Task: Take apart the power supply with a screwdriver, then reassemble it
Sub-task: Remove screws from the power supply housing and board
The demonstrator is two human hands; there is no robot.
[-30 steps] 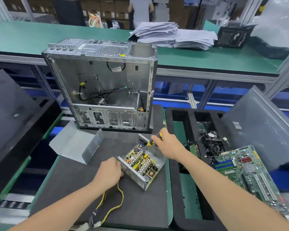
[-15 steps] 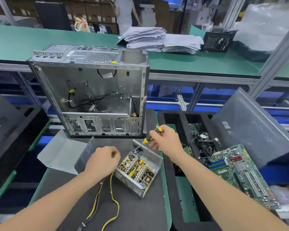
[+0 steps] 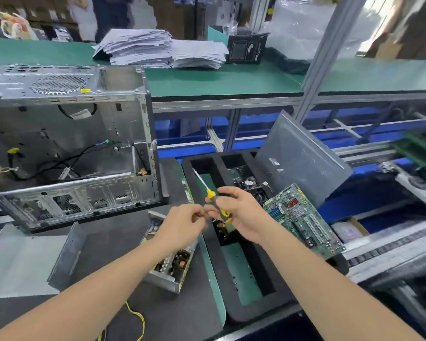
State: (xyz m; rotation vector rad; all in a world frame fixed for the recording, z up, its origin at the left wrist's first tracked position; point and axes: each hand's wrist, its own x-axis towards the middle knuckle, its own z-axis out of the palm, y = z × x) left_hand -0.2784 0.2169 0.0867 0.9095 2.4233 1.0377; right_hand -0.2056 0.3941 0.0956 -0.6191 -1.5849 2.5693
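Our right hand (image 3: 241,215), clamped on the screwdriver (image 3: 215,203), now leaves the power supply (image 3: 172,264) for our curled left hand (image 3: 182,225), which likely holds a freed screw, though we cannot tell.

Green workbench (image 3: 231,80), aluminium frame post (image 3: 326,57)

Open computer case (image 3: 67,153) — motherboard (image 3: 303,217), paper stack (image 3: 138,49)

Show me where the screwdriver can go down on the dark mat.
Bare mat lies between the removed cover and the open power supply, and along the near edge right of the yellow wires. The foam tray is crowded at its far end by the fan and motherboard. The right hand holds the screwdriver over it.
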